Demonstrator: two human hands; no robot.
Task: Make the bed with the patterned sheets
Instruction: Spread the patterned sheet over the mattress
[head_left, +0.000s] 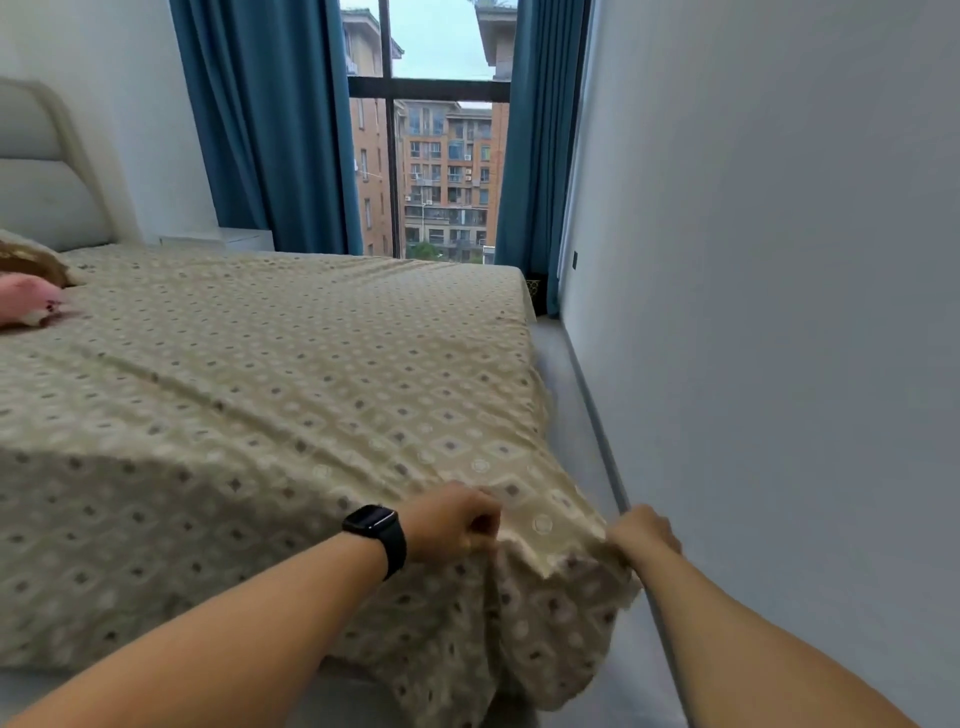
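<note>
Blue curtains (249, 124) at 12 o'clock, bed (363, 691) w/ patterned sheet (260, 374) spread over it; left hand (454, 522) & right hand (644, 530) each clamp its 5 o'clock corner edge, apart — best pull taut & even, then tuck under.

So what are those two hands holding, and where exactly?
Both grip the patterned sheet at its near corner by the wall: the left hand bunches the edge, and the right hand pinches it at the corner.
</note>
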